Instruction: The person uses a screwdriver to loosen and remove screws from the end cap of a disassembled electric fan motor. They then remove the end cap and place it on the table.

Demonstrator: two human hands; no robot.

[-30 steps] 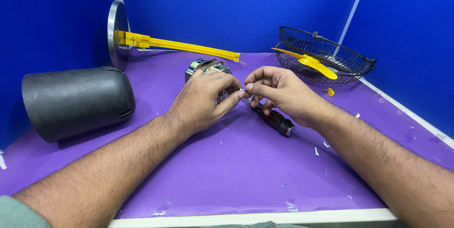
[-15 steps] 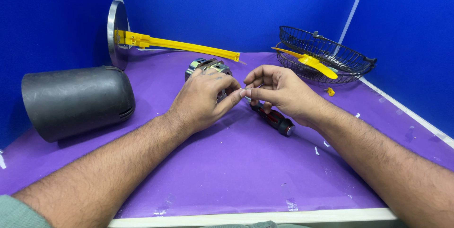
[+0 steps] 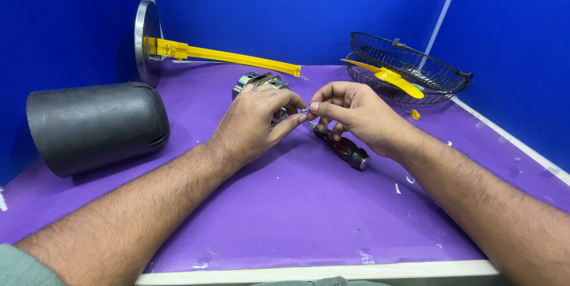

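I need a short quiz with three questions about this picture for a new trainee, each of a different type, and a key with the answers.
1. True or false: the red-and-black-handled screwdriver lies on the purple table mat, held by neither hand.
2. What lies in the black wire fan guard? A) a yellow plastic fan blade B) a grey cylinder C) a screwdriver
3. Fill in: the left hand and the right hand meet at a small ____ part pinched between their fingers.

Key: 1 true; 2 A; 3 metal.
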